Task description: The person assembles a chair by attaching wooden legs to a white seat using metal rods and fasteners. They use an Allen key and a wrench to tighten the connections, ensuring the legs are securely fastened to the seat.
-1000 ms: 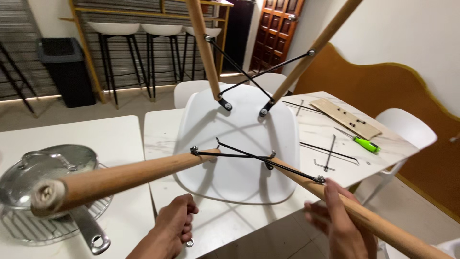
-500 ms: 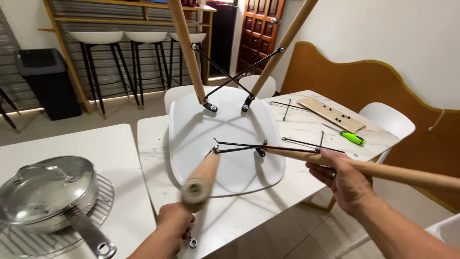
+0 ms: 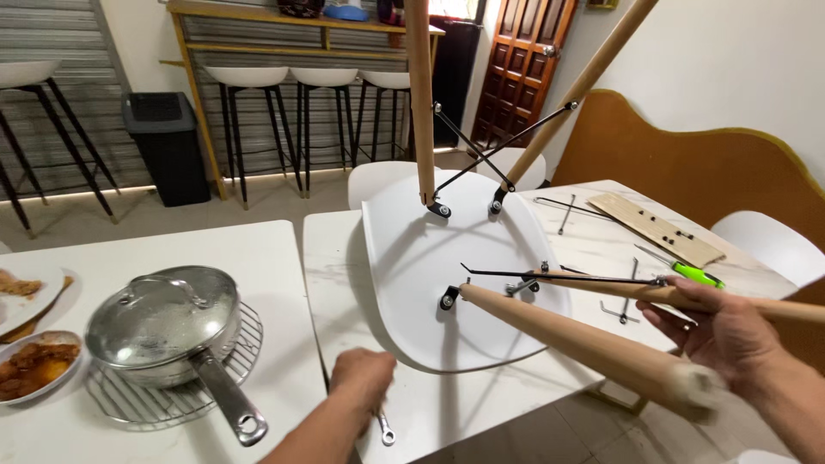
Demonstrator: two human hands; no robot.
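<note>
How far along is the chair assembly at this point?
Done: four wooden legs stand on the upturned white chair seat, with black wire braces between them. In hand: the right hand grips one leg, and the left hand rests on a small wrench on the table. Left: loose black rods, a green-handled screwdriver and a wooden board lie unused; bolt tightness cannot be told.

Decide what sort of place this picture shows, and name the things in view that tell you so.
Probably a home dining area or small eatery: a row of bar stools at a wooden counter, a lidded pan beside plates of food on a white table, and a padded bench back along the wall.
</note>
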